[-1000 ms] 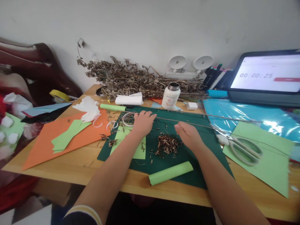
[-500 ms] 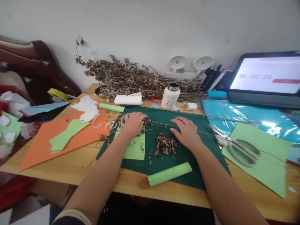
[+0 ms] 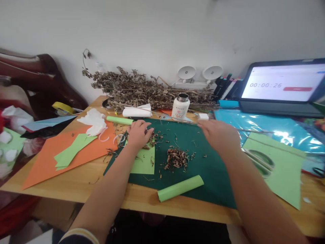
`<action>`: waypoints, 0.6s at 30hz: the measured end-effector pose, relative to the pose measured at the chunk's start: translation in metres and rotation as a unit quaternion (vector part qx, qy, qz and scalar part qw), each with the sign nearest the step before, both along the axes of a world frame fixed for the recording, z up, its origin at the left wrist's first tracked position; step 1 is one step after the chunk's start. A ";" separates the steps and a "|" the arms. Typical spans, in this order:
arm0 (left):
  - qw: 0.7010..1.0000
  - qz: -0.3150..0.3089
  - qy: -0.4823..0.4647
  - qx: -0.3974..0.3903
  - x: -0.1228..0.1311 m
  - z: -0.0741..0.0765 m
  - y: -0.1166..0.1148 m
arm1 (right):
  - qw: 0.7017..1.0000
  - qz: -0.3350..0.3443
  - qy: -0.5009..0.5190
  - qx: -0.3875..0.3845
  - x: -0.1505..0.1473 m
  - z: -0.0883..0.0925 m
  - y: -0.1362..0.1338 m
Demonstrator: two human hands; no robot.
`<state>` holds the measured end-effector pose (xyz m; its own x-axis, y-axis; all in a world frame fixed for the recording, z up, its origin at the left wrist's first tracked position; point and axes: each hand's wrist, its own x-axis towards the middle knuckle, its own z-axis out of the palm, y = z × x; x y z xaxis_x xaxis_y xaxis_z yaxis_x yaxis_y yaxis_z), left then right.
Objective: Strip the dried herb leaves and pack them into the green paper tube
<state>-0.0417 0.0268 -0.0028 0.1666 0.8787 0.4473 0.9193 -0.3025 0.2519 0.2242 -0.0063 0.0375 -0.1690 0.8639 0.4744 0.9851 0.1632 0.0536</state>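
My left hand (image 3: 138, 135) curls over crumbled dried leaves (image 3: 152, 138) at the upper edge of a small light-green paper (image 3: 143, 162). Its thumb and fingers close around some of them, partly hidden under the palm. My right hand (image 3: 219, 135) is at the back right of the dark green mat (image 3: 213, 181). Its fingers are pressed together on a thin dried stem (image 3: 279, 147) that runs out to the right; the exact grip is hidden. Between the hands lies a loose heap of dried leaf bits (image 3: 176, 158). A rolled light-green paper (image 3: 180, 188) rests on the mat's front edge.
Dried plant stalks (image 3: 142, 88) line the wall behind an open white bottle (image 3: 180, 106). Scissors (image 3: 260, 161) lie on green paper at the right, beside blue plastic film (image 3: 261, 118). Orange paper (image 3: 68, 149) and a crumpled white tissue (image 3: 92, 120) are at the left. A tablet (image 3: 279, 83) stands behind.
My right hand has moved up and to the right, taking the dried stem away from over the mat. My left hand stays by the leaves, its thumb now lower. The view shifted slightly.
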 end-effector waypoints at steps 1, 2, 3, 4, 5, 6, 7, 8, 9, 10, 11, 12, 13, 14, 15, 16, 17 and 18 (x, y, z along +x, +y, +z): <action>0.999 -0.015 0.016 -0.031 0.001 -0.003 0.002 | 1.000 0.005 -0.014 -0.005 0.004 0.006 0.004; 0.998 -0.030 0.026 -0.056 0.002 -0.005 0.004 | 0.999 0.016 -0.026 -0.015 0.009 0.011 0.008; 0.996 -0.042 0.028 -0.075 0.003 -0.006 0.005 | 0.999 0.027 -0.034 -0.025 0.014 0.013 0.012; 0.994 -0.052 0.023 -0.090 0.003 -0.007 0.007 | 0.998 0.037 -0.038 -0.036 0.018 0.014 0.016; 0.993 -0.060 0.009 -0.101 0.004 -0.008 0.007 | 0.997 0.045 -0.041 -0.043 0.022 0.013 0.019; 0.992 -0.067 -0.014 -0.109 0.005 -0.008 0.007 | 0.997 0.053 -0.042 -0.048 0.024 0.010 0.021; 0.989 -0.074 -0.049 -0.118 0.006 -0.007 0.007 | 0.996 0.060 -0.043 -0.051 0.025 0.007 0.023; 0.983 -0.084 -0.099 -0.132 0.007 -0.007 0.006 | 0.996 0.067 -0.044 -0.049 0.025 0.004 0.023; 0.969 -0.101 -0.163 -0.154 0.008 -0.007 0.005 | 0.995 0.072 -0.042 -0.046 0.024 0.001 0.023; 0.946 -0.127 -0.236 -0.183 0.009 -0.007 0.004 | 0.995 0.077 -0.038 -0.041 0.021 -0.002 0.023; 0.913 -0.158 -0.312 -0.210 0.011 -0.006 0.002 | 0.995 0.081 -0.032 -0.038 0.018 -0.004 0.023; 0.874 -0.188 -0.383 -0.235 0.014 -0.006 0.000 | 0.995 0.085 -0.027 -0.036 0.014 -0.004 0.023; 0.834 -0.209 -0.445 -0.252 0.016 -0.005 -0.002 | 0.995 0.090 -0.023 -0.037 0.009 -0.004 0.023; 0.800 -0.218 -0.495 -0.261 0.019 -0.005 -0.004 | 0.994 0.097 -0.020 -0.039 0.005 -0.003 0.023; 0.773 -0.216 -0.535 -0.264 0.021 -0.004 -0.005 | 0.994 0.105 -0.018 -0.040 0.001 -0.002 0.023; 0.751 -0.206 -0.569 -0.265 0.023 -0.003 -0.006 | 0.993 0.112 -0.017 -0.038 -0.004 0.000 0.023; 0.730 -0.194 -0.598 -0.266 0.025 -0.002 -0.007 | 0.992 0.117 -0.016 -0.033 -0.008 0.001 0.022; 0.711 -0.183 -0.626 -0.264 0.026 -0.001 -0.008 | 0.992 0.121 -0.015 -0.027 -0.011 0.002 0.021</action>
